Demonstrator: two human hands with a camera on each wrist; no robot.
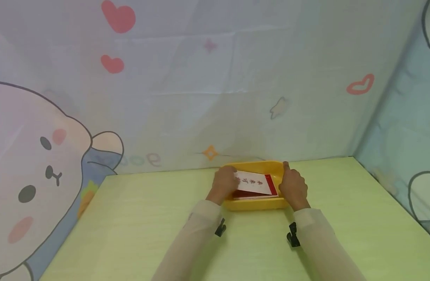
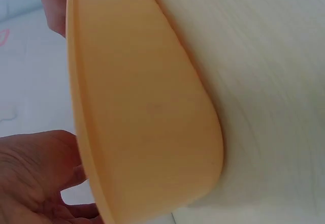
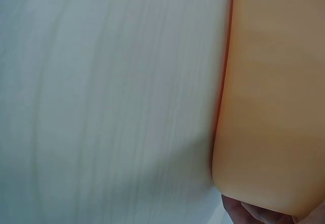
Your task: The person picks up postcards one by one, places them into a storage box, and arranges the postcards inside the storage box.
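Observation:
A yellow plastic basket stands on the table close to the back wall. Inside lies a white card with red characters and a red strip at its right end. The card sits tilted over a dark red surface and a pale edge. My left hand is at the basket's left end and its fingers hold the card's left end, which they partly cover. At the opposite end my right hand grips the basket, thumb up along the rim. The right wrist view shows fingers curled at the basket's outer wall.
The pale green table spreads to both sides of the basket. A printed cloth wall with hearts and a cartoon animal rises behind it. Another cloth wall borders the table's right side. Small black clips hang at the sleeves.

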